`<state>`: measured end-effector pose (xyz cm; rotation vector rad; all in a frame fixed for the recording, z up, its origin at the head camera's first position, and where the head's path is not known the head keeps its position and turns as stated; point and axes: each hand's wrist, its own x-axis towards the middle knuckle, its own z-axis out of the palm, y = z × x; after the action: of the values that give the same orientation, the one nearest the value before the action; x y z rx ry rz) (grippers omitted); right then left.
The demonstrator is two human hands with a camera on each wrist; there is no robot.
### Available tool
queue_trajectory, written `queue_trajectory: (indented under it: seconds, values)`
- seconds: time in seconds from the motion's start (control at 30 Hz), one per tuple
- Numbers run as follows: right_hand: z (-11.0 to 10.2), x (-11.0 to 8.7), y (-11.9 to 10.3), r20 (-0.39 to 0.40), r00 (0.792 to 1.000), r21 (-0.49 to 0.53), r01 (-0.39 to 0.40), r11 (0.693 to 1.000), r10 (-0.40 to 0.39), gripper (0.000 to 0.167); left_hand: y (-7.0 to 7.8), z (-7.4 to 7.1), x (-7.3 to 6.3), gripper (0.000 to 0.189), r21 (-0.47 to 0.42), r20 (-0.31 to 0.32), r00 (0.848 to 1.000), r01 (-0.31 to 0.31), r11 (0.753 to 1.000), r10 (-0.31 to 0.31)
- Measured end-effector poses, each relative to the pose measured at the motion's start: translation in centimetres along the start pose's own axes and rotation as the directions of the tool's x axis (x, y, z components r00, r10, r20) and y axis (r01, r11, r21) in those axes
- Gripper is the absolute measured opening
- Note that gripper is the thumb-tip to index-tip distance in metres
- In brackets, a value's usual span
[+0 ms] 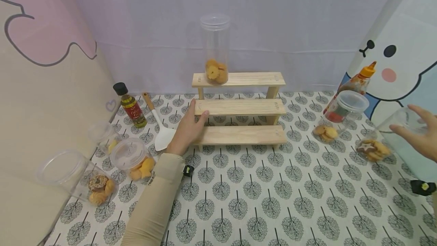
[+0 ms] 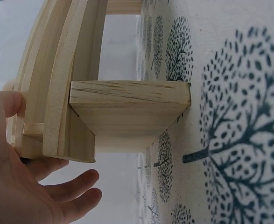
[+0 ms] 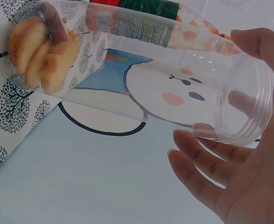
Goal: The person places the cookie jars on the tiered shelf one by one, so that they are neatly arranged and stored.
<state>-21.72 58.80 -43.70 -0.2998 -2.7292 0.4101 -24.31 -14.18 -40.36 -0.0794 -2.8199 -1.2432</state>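
Grip: the right hand (image 1: 426, 134) curls thumb and fingers round the top of a tall clear jar (image 1: 385, 134); how firmly, I cannot tell.
Lift: best to close evenly just below the rim, as the smooth wall may slip, and rise steadily so the biscuits (image 1: 373, 150) don't tumble.
Clearance: a second jar (image 1: 351, 101) and a sauce bottle (image 1: 363, 81) stand near on its left; going straight up first seems safest.
Rack hold: the left hand (image 1: 189, 129) clasps the left end of the wooden rack (image 1: 240, 107) at its middle plank; light pressure should be enough to steady it.
Hands: well apart.
Jar place: right side of the table (image 1: 239, 200), its base seemingly resting there.
Jar axis: long axis near vertical, rim end up; its slant in the head view may be lens effect.
Rack axis: planks run left to right, steps descending toward the person.
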Motion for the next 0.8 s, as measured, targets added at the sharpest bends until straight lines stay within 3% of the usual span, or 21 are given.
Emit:
queue_trajectory:
  seconds: [0.43,0.53,0.67,0.8]
  values:
    - [-0.6,-0.5,-1.0,-0.012,1.000,0.016,0.005,1.000,-0.005,0.087,0.2,0.0,0.0,0.088,0.013,0.000,1.000,0.017,1.000,-0.017]
    - [-1.0,-0.9,-2.0,-0.064,0.998,0.025,0.021,0.999,-0.020,0.083,0.3,0.0,-0.1,0.088,0.013,0.003,1.000,0.018,1.000,-0.018]
    - [-3.1,-2.5,-5.8,-0.117,0.993,0.020,0.006,1.000,-0.004,0.077,0.2,-0.1,-0.1,0.088,0.011,0.010,1.000,0.016,1.000,-0.016]
    - [-6.1,-4.4,-10.7,-0.114,0.993,0.015,-0.018,1.000,0.020,0.077,0.2,-0.1,0.0,0.088,0.000,0.007,1.000,0.021,1.000,-0.021]
